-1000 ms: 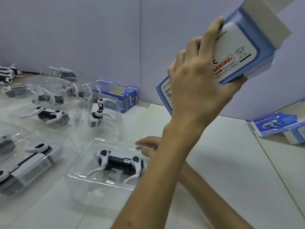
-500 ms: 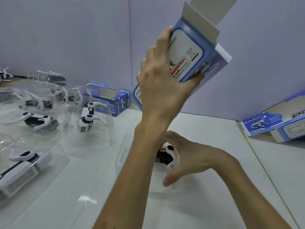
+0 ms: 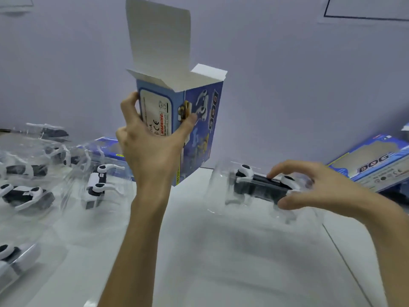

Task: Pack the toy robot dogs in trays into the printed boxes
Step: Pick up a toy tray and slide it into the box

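My left hand (image 3: 152,147) grips a blue printed box (image 3: 199,129) and holds it upright above the table, its top flaps open and its white inside showing. To the right, my right hand (image 3: 309,187) grips a clear plastic tray (image 3: 223,187) with a black-and-white toy robot dog (image 3: 254,185) inside, lifted just above the white table (image 3: 221,251). The tray is blurred. Tray and box are apart, the tray a little right of the box's lower end.
Several more clear trays with toy dogs (image 3: 99,185) lie on the left half of the table. Another blue box (image 3: 106,149) lies behind my left hand, and one with a window (image 3: 374,165) lies at the right. A grey wall stands close behind.
My left hand has turned the box from tilted to upright and lowered it. My right hand has carried the tray with the dog from the middle of the table to the right.
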A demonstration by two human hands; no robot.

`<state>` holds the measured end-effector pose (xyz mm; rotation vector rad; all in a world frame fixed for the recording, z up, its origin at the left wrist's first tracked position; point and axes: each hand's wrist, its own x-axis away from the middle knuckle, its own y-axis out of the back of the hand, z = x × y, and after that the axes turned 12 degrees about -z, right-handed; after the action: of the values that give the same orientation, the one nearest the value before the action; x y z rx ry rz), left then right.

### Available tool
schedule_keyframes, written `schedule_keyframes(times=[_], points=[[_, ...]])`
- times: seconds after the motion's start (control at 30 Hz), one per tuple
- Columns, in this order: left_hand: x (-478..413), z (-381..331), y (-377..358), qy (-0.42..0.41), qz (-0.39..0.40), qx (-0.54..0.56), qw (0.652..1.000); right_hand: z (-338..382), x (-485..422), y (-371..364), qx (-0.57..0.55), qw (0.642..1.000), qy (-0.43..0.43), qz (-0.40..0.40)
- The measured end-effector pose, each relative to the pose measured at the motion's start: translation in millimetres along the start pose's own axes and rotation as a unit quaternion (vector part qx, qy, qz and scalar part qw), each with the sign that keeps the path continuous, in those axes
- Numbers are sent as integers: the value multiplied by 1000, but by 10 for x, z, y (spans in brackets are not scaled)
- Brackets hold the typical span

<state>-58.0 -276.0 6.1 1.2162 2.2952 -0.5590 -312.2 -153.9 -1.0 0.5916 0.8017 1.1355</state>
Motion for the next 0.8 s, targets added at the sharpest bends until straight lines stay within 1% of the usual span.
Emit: schedule_keyframes(times=[0.07, 0.1, 0.17, 0.23, 0.27, 0.33, 0.43, 0.5, 0.57, 0.67, 0.8], points=[[-13, 32, -32, -6, 2, 2, 1000, -53, 73, 216, -65, 997, 36, -24], [-6, 49, -46, -16, 1, 5, 1000, -77, 108, 299, -114, 991, 61, -33], [23, 79, -69, -42, 10, 16, 999, -117, 134, 399, -220, 967, 116, -45], [49, 105, -85, -65, 31, 25, 997, -133, 120, 423, -299, 940, 152, -55], [58, 112, -93, -75, 45, 32, 996, -131, 111, 423, -326, 930, 160, -62], [66, 128, -111, -96, 70, 44, 992, -100, 105, 414, -345, 920, 171, -76], [80, 155, -137, -136, 90, 44, 986, -11, 142, 408, -305, 932, 166, -103], [92, 173, -162, -155, 95, 40, 982, 49, 153, 401, -246, 951, 128, -138], [109, 186, -188, -187, 79, 24, 979, 132, 154, 378, -193, 961, 85, -180], [159, 174, -230, -235, 55, 8, 971, 310, 162, 310, -135, 964, 72, -218], [258, 146, -292, -279, 47, 20, 959, 538, 166, 159, -54, 964, 61, -253]])
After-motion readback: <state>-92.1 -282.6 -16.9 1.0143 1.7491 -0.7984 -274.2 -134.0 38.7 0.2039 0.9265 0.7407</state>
